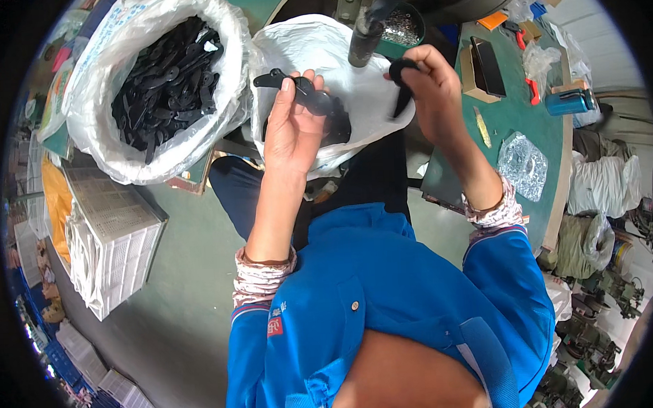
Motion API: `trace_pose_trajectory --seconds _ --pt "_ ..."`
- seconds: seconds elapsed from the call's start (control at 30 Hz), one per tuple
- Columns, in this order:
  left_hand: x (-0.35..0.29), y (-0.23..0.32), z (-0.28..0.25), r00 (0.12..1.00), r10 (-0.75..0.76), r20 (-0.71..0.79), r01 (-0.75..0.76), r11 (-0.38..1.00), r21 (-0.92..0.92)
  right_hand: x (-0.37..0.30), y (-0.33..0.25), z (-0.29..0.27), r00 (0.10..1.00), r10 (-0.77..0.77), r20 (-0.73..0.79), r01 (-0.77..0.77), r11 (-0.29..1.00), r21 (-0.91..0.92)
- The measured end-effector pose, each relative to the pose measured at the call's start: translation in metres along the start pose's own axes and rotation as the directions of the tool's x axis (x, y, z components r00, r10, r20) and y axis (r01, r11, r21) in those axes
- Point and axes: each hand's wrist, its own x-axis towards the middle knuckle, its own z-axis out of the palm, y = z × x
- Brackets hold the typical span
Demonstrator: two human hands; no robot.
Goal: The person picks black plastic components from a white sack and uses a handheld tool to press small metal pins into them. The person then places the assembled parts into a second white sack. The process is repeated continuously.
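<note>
In my left hand, palm up, lies a flat black curved part with a rounded wide end, gripped by the thumb against the fingers. My right hand, raised to the right, pinches another dark part, slightly blurred, with a rounded top and a tapering lower end. Both hands are over a white-lined bag, where more black pieces show in the bottom behind my left hand. A metal post of a machine stands between my hands, at the far side.
Left of the lined bag, a large white sack is full of similar black parts. Small metal pieces fill a round container behind the post. The green table at right bears a blue bottle and a plastic bag. White crates stand lower left.
</note>
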Motion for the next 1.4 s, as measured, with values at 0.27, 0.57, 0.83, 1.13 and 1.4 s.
trace_pose_trajectory --seconds 0.27,0.57,0.83,1.13,1.4 --pt "-0.018 -0.017 0.013 0.979 -0.204 -0.022 0.205 0.974 0.093 -0.017 0.016 0.018 0.599 -0.341 0.725 0.8 0.202 -0.565" --pt "-0.006 -0.005 0.0 0.979 -0.2 -0.039 0.2 0.98 -0.001 0.026 -0.052 0.005 0.998 -0.034 0.06 0.056 0.907 -0.418" --pt "-0.024 -0.024 0.016 0.997 -0.082 0.002 0.068 0.835 0.546 0.109 -0.081 0.003 0.963 0.232 0.138 -0.223 0.971 -0.08" --pt "-0.025 -0.02 0.005 0.987 -0.105 0.119 -0.054 0.484 0.873 0.049 -0.045 -0.008 0.918 0.351 0.186 -0.294 0.915 -0.275" --pt "-0.035 -0.017 0.0 0.896 -0.388 0.218 -0.187 0.118 0.975 -0.061 0.016 -0.007 0.843 0.121 0.524 0.442 0.399 -0.803"
